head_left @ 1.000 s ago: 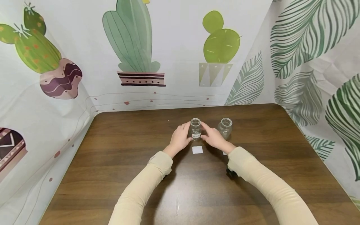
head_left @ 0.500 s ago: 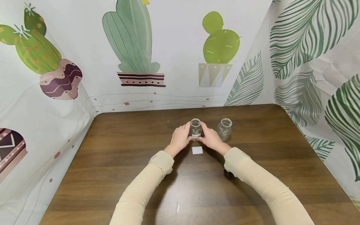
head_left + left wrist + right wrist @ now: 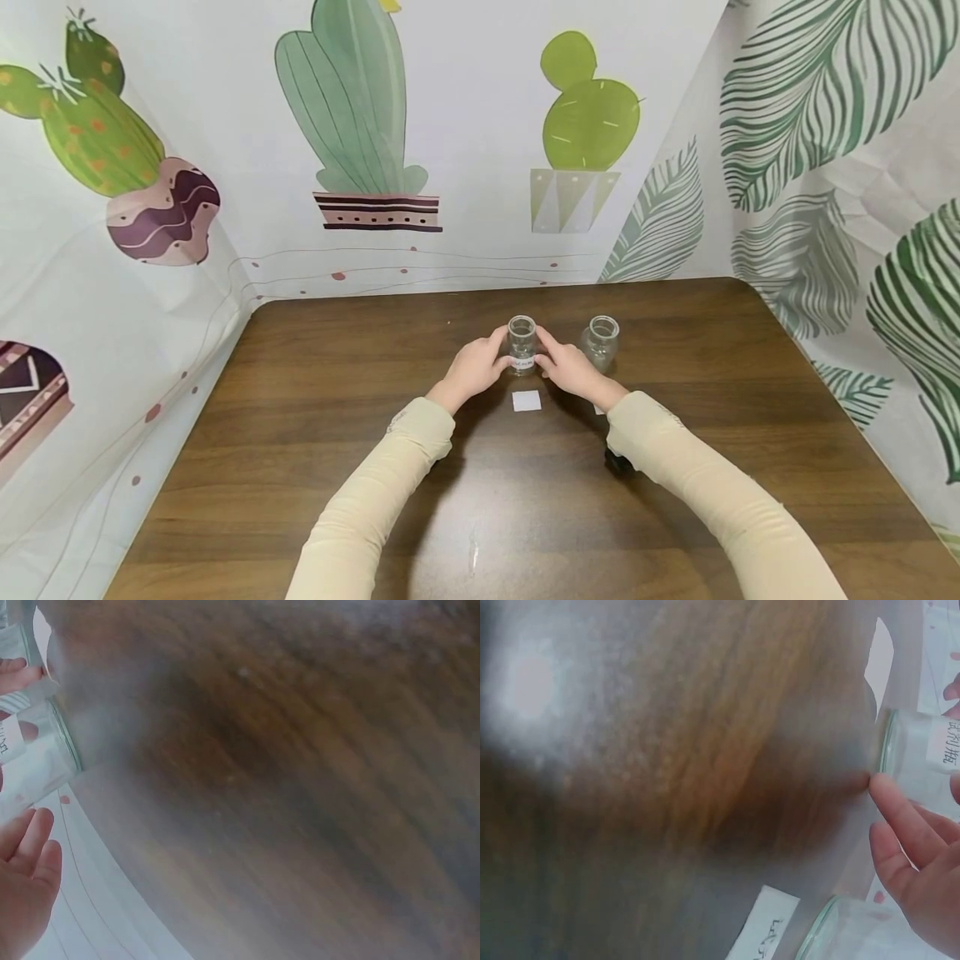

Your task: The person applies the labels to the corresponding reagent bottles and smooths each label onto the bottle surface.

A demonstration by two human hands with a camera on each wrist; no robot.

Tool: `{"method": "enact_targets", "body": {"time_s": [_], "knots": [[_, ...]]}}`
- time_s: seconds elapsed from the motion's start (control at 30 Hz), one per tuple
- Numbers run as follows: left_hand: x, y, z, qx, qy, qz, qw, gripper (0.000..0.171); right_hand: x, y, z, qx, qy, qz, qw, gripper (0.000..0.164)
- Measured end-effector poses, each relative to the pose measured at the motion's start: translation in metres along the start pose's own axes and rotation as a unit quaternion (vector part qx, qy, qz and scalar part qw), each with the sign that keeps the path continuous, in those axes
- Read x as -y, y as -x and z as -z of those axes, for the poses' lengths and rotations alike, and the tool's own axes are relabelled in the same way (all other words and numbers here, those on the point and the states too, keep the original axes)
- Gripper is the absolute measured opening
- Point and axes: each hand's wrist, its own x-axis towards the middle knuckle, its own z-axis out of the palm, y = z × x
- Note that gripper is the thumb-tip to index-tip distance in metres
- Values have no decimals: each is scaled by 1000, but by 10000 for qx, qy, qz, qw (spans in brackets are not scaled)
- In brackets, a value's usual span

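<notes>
A clear wide-mouth glass reagent bottle (image 3: 522, 343) with a white label (image 3: 522, 362) stands upright on the table, its label facing the person. My left hand (image 3: 474, 367) holds the bottle's left side, index finger towards the back and thumb by the label's left edge. On the other side my right hand (image 3: 572, 368) holds it likewise, its thumb at the label's right edge. In the right wrist view, handwritten characters show on the label (image 3: 946, 742), and my right index finger touches the bottle low, near its base. The left wrist view catches only the bottle's lower part (image 3: 45, 761).
A second, rounder glass bottle (image 3: 602, 340) stands right of the first, partly behind the right hand. One white paper slip (image 3: 527, 401) lies before the held bottle. Another slip (image 3: 763, 926), with writing, lies before the second bottle. The wooden table (image 3: 360, 383) meets a printed cloth backdrop.
My thumbs, close together over the label half a second ago, have spread to its edges. The left hand shifts slightly left, the right slightly right. The bottle stays in place.
</notes>
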Motion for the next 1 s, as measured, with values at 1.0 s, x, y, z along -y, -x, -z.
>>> {"method": "enact_targets", "body": {"time_s": [1.0], "knots": [[-24, 13, 11, -423, -422, 1259, 9902, 41, 0, 43, 54, 1060, 165, 414, 9934, 47]]}}
